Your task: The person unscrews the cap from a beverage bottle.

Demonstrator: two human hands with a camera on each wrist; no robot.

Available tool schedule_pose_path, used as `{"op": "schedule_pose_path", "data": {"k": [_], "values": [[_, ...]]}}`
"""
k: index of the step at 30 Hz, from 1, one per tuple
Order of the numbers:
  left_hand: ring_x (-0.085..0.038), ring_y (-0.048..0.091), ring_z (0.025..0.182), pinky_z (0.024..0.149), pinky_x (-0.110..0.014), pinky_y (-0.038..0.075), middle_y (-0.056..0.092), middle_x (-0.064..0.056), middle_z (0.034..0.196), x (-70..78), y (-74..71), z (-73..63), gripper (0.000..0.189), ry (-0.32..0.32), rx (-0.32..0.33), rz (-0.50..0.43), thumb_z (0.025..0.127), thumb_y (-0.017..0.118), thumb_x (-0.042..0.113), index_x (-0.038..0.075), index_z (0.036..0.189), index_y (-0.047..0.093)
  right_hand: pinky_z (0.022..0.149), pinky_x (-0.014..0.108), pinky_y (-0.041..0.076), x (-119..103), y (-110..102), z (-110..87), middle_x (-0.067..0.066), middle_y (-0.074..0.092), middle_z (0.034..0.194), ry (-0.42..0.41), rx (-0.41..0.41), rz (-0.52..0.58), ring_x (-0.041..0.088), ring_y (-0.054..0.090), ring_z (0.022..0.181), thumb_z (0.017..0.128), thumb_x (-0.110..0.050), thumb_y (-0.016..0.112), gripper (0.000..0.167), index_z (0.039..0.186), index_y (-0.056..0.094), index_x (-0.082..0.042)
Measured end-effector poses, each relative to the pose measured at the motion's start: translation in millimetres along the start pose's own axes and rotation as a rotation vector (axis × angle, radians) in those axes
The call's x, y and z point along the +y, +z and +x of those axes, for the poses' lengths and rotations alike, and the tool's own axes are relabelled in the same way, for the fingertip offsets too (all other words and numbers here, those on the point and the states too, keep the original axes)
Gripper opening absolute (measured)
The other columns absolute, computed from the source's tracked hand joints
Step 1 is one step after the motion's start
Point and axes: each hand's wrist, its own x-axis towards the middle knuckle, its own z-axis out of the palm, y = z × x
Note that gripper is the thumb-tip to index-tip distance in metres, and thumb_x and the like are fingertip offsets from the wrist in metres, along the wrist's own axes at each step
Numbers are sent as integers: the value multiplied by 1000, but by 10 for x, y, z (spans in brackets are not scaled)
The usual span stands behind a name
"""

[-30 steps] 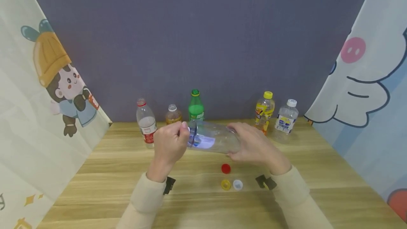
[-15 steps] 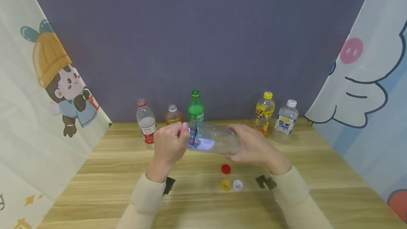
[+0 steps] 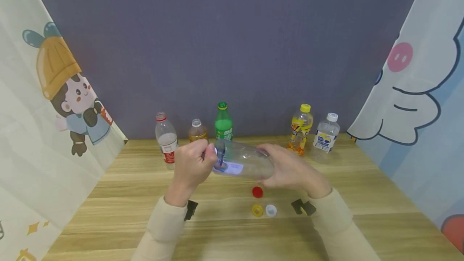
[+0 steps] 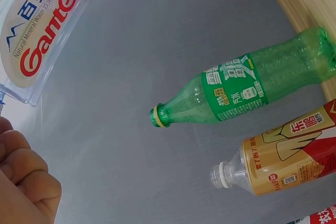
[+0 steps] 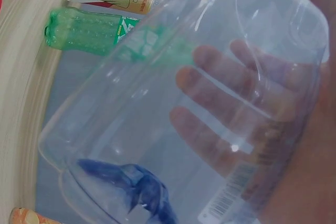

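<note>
A large clear plastic water bottle (image 3: 250,159) is held tilted on its side above the table. My left hand (image 3: 193,165) has its fingers curled round the bottle's neck end, which it hides. My right hand (image 3: 288,167) grips the wide base end, and its fingers (image 5: 210,85) show through the clear wall in the right wrist view. A Ganten label (image 4: 44,30) faces the left wrist camera. Something blue (image 5: 139,184) shows through the plastic. On the table below lie a red cap (image 3: 257,192), a yellow cap (image 3: 257,210) and a white cap (image 3: 271,211).
Along the back left stand a red-labelled bottle (image 3: 168,144), a gold-labelled bottle (image 3: 197,132) and a green bottle (image 3: 223,124), all uncapped. Back right are a yellow-capped bottle (image 3: 301,128) and a white-capped bottle (image 3: 326,136). A dark wall (image 3: 232,51) closes off the far side.
The bottle has tipped slightly, its right end a little lower, and its label has turned. My left hand has shifted slightly; the caps and standing bottles stay put.
</note>
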Motion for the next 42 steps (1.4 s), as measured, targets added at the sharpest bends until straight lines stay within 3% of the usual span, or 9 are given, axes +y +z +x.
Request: {"op": "schedule_pose_path", "data": {"k": [10, 15, 20, 24, 30, 33, 38, 42], "values": [[-5, 23, 43, 42, -19, 14, 31, 7, 48, -14, -7, 14, 50, 48, 5, -74, 99, 40, 40, 17, 55, 33, 89, 46, 53, -12, -17, 0, 4, 65, 126, 20, -32, -1, 21, 63, 106, 61, -40, 90, 93, 140, 53, -8], [-6, 24, 45, 42, -20, 15, 30, 6, 51, -9, -14, 31, 60, 11, 19, -76, 106, 33, 52, 16, 58, 34, 90, 47, 53, -27, -25, 4, 2, 64, 128, 34, -28, 35, 20, 62, 108, 61, -42, 91, 95, 142, 53, -11], [-10, 34, 50, 44, -26, 26, 39, 2, 60, -4, -30, 45, 65, -53, -8, -89, 106, 26, 59, 11, 67, 44, 89, 45, 53, -20, -19, 15, -2, 65, 125, 31, -23, 110, 17, 63, 106, 63, -42, 92, 92, 141, 53, -14], [-12, 42, 58, 50, -29, 36, 47, -2, 70, -8, -42, 42, 72, -131, -62, -158, 103, 26, 67, 5, 81, 56, 88, 43, 53, -21, -17, 16, -4, 65, 122, 41, -1, 212, 16, 63, 103, 65, -39, 92, 88, 140, 52, -17], [-15, 52, 74, 59, -29, 46, 56, -5, 85, 11, 10, -5, 83, -183, -188, -253, 97, 28, 75, 0, 108, 63, 100, 47, 50, -16, 1, 26, 3, 63, 132, 36, 34, 365, 22, 61, 119, 72, -31, 90, 82, 140, 48, -14], [-16, 55, 80, 66, -31, 50, 59, -5, 92, 52, 53, -37, 85, -216, -281, -282, 92, 32, 79, 3, 117, 61, 102, 49, 48, -40, 13, 32, 4, 61, 134, 41, 25, 432, 24, 59, 122, 74, -31, 89, 82, 142, 46, -15], [-14, 61, 96, 82, -37, 54, 64, 2, 115, 142, 101, -46, 87, -337, -441, -414, 83, 49, 84, 15, 137, 55, 100, 50, 49, -90, 50, 40, 3, 61, 132, 26, -3, 491, 24, 59, 120, 80, -36, 86, 83, 147, 41, -16], [-16, 62, 112, 93, -44, 52, 64, 3, 128, 193, 124, -28, 88, -402, -473, -499, 79, 58, 83, 20, 141, 51, 102, 51, 48, -122, 79, 44, 4, 60, 136, -2, -23, 476, 26, 59, 124, 85, -37, 82, 78, 147, 40, -19]]}}
